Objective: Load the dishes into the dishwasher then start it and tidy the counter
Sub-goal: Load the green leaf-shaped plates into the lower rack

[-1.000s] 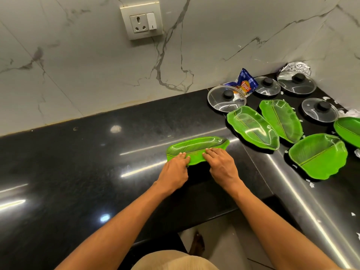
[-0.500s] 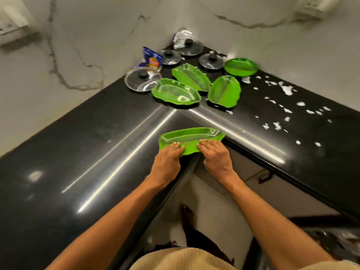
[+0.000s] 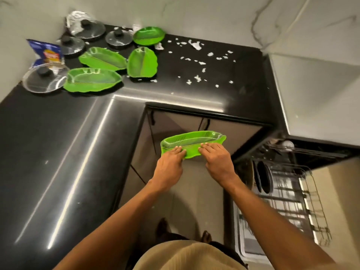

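I hold a green leaf-shaped plate [image 3: 191, 141] in the air, off the counter and in front of the cabinet doors. My left hand [image 3: 169, 168] grips its near edge on the left and my right hand [image 3: 218, 162] grips the near edge on the right. Several more green leaf plates [image 3: 93, 79] lie in the back corner of the black counter [image 3: 58, 152], among several glass pot lids [image 3: 43, 77]. The open dishwasher's lower rack [image 3: 288, 193] is pulled out at the right, with dark plates [image 3: 264, 179] standing in it.
A blue chip bag [image 3: 45, 52] leans on the wall at the back left. Crumpled foil [image 3: 75, 17] sits behind the lids. White paper scraps [image 3: 196, 61] litter the counter's back right. Cabinet doors [image 3: 224, 131] stand below the counter corner. My feet are on the floor.
The plate has come off the counter edge and moved right into the air before the cabinets, both hands still on it. My view has swung right, bringing the open dishwasher rack into sight.
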Demonstrator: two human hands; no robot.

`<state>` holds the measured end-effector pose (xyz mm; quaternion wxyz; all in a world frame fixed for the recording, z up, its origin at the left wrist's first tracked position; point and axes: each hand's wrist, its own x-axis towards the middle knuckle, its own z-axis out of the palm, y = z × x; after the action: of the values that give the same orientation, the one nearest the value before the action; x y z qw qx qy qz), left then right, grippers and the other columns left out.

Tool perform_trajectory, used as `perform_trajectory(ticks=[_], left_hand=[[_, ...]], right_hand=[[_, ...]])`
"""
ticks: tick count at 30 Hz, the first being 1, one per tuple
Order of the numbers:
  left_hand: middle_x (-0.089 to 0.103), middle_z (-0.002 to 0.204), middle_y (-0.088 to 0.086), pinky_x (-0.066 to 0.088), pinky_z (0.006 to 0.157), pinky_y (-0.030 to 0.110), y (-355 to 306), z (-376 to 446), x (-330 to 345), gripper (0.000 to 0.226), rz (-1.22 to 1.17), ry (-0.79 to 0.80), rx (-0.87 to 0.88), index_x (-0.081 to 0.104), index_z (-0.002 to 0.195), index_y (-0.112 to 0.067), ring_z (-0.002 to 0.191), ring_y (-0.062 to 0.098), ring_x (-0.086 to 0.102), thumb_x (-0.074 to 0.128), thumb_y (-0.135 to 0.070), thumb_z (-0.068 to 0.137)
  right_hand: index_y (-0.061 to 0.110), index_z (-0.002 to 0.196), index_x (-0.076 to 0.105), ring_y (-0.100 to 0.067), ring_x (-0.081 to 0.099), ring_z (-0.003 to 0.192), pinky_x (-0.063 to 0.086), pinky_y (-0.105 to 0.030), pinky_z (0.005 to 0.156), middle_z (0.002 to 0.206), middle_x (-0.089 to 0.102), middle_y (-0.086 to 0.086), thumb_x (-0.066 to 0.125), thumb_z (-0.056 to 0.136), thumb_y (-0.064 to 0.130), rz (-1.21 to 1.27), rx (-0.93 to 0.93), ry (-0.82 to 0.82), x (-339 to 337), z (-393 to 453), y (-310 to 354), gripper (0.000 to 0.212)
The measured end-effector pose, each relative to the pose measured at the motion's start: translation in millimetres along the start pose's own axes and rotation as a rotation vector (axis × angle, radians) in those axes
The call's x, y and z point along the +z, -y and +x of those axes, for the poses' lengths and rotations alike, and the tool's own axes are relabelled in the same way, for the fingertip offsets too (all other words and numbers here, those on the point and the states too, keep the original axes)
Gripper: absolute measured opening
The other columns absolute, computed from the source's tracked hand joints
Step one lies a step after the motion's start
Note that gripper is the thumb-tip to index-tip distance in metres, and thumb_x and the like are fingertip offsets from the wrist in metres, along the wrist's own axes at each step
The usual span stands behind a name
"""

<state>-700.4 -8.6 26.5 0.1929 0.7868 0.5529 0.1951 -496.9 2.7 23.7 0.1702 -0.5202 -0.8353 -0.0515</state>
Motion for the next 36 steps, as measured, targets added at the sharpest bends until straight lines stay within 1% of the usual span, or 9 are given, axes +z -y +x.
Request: perform_trajectory(ticks=[8, 11, 14, 18, 22, 24, 28, 32, 36], left_hand=[[0.058, 0.14, 0.013, 0.043, 0.109, 0.041, -87.4, -26.8, 65.4, 0.046, -0.001, 0.159, 0.111, 0.064, 0.131, -0.007, 0.134, 0.027, 0.052, 0.053, 0.0, 0.087], [0.057, 0.141, 0.013, 0.043, 0.11, 0.042, -130.3, -45.3, 97.3, 0.047, 0.002, 0.212, 0.137, 0.063, 0.131, -0.006, 0.134, 0.028, 0.051, 0.053, 0.002, 0.086], [0.054, 0.144, 0.012, 0.039, 0.113, 0.04, -184.0, -66.7, 133.7, 0.048, 0.0, 0.252, 0.153, 0.061, 0.134, -0.007, 0.137, 0.026, 0.048, 0.052, 0.001, 0.088], [0.051, 0.147, 0.012, 0.034, 0.115, 0.037, -250.3, -94.2, 178.4, 0.05, 0.004, 0.314, 0.174, 0.058, 0.138, -0.008, 0.139, 0.024, 0.045, 0.053, -0.001, 0.088], [0.05, 0.148, 0.01, 0.034, 0.114, 0.037, -314.2, -115.7, 213.7, 0.047, 0.0, 0.352, 0.194, 0.057, 0.138, -0.011, 0.14, 0.024, 0.044, 0.052, -0.005, 0.091], [0.053, 0.145, 0.011, 0.036, 0.112, 0.038, -344.9, -122.1, 226.6, 0.044, -0.003, 0.376, 0.223, 0.061, 0.134, -0.008, 0.137, 0.026, 0.047, 0.053, -0.004, 0.091], [0.062, 0.133, 0.014, 0.045, 0.102, 0.041, -388.3, -124.0, 253.1, 0.035, -0.003, 0.425, 0.281, 0.067, 0.12, -0.004, 0.126, 0.031, 0.056, 0.055, 0.001, 0.087], [0.061, 0.137, 0.01, 0.048, 0.102, 0.043, -419.9, -109.6, 286.6, 0.035, 0.02, 0.46, 0.347, 0.065, 0.122, -0.008, 0.129, 0.027, 0.054, 0.051, -0.003, 0.09], [0.055, 0.144, 0.008, 0.043, 0.109, 0.04, -463.2, -92.8, 322.8, 0.042, 0.03, 0.474, 0.383, 0.061, 0.132, -0.01, 0.135, 0.023, 0.049, 0.05, -0.003, 0.092]], right_hand=[[0.009, 0.097, 0.077, -0.029, 0.07, 0.094, 0.053, -0.037, 0.087, 0.103, 0.076, -0.009, 0.048, 0.078, 0.006, -0.035, 0.169, 0.011, -21.7, -125.6, -46.4, 0.035], [0.009, 0.095, 0.077, -0.029, 0.07, 0.093, 0.052, -0.036, 0.087, 0.101, 0.076, -0.008, 0.047, 0.076, 0.006, -0.026, 0.218, 0.024, -35.2, -182.9, -66.0, 0.036], [0.009, 0.095, 0.077, -0.029, 0.07, 0.092, 0.054, -0.036, 0.085, 0.101, 0.076, -0.008, 0.047, 0.077, 0.008, -0.032, 0.252, 0.043, -54.0, -245.5, -92.3, 0.035], [0.01, 0.096, 0.077, -0.03, 0.07, 0.092, 0.051, -0.036, 0.086, 0.101, 0.076, -0.008, 0.045, 0.077, 0.011, -0.04, 0.311, 0.077, -79.3, -323.6, -124.0, 0.037], [0.009, 0.093, 0.078, -0.029, 0.071, 0.088, 0.055, -0.035, 0.083, 0.097, 0.076, -0.008, 0.04, 0.074, 0.011, -0.037, 0.375, 0.073, -107.1, -392.5, -149.7, 0.042], [0.009, 0.091, 0.077, -0.029, 0.07, 0.087, 0.053, -0.035, 0.083, 0.095, 0.076, -0.008, 0.041, 0.073, 0.01, -0.032, 0.405, 0.077, -119.7, -419.0, -163.1, 0.041], [0.008, 0.092, 0.076, -0.03, 0.07, 0.09, 0.057, -0.038, 0.085, 0.096, 0.076, -0.009, 0.037, 0.071, 0.009, -0.036, 0.464, 0.075, -136.2, -462.4, -189.6, 0.045], [0.008, 0.091, 0.076, -0.03, 0.07, 0.089, 0.056, -0.037, 0.084, 0.094, 0.076, -0.008, 0.035, 0.072, 0.01, -0.064, 0.524, 0.068, -148.8, -493.4, -221.5, 0.045], [0.01, 0.089, 0.076, -0.03, 0.069, 0.087, 0.054, -0.036, 0.084, 0.091, 0.076, -0.006, 0.038, 0.074, 0.011, -0.076, 0.588, 0.079, -158.1, -524.5, -263.6, 0.041]])
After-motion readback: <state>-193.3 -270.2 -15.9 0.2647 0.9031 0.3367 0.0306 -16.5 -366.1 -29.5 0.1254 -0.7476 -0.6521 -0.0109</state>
